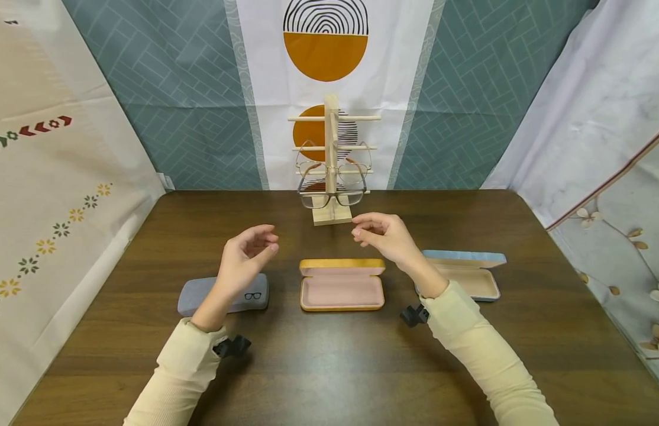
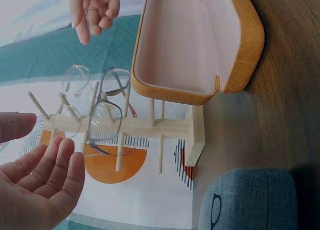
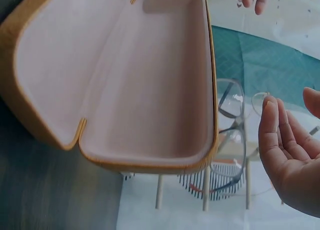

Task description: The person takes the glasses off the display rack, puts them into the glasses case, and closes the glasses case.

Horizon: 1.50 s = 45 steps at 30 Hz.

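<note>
My left hand (image 1: 244, 257) hovers over the table with fingers loosely bent, holding nothing. It is nearest the closed grey-blue glasses case (image 1: 197, 293), which has a small glasses print. To the right, my right hand (image 1: 387, 238) is also raised and holds nothing. An open yellow glasses case (image 1: 342, 293) with pink lining lies between the hands, nearer to me. Beyond them stands a wooden display rack (image 1: 332, 133). Dark-framed glasses (image 1: 320, 202) rest on its lower pegs, and thin wire-framed glasses (image 1: 352, 171) sit above. Both hands are apart from everything.
An open light-blue glasses case (image 1: 472, 283) with beige lining lies partly behind my right forearm. The dark wooden table (image 1: 319, 373) ends at a patterned cloth backdrop (image 1: 452, 118), with light cloths on both sides. Black camera mounts (image 1: 233, 346) stick out at both wrists.
</note>
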Each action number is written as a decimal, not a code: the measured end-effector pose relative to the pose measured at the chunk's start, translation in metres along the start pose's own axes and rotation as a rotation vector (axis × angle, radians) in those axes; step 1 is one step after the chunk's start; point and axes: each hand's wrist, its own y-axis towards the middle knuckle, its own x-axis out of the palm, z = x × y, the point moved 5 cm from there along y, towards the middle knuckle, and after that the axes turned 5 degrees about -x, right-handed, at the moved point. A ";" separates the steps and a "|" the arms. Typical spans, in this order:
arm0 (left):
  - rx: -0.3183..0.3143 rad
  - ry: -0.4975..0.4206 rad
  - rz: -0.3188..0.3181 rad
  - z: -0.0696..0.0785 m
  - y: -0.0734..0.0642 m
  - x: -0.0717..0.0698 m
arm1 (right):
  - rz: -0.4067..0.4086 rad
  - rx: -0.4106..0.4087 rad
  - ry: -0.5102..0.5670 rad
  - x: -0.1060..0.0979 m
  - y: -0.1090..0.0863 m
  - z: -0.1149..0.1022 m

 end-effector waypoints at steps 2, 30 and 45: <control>0.004 0.004 0.002 -0.003 0.002 0.001 | 0.010 0.007 0.005 -0.003 0.002 0.001; -0.017 -0.021 0.078 0.005 0.028 0.012 | 0.138 0.033 0.006 -0.029 0.025 0.014; 0.018 -0.033 0.112 -0.019 0.049 0.016 | 0.217 0.029 0.072 -0.033 0.031 0.008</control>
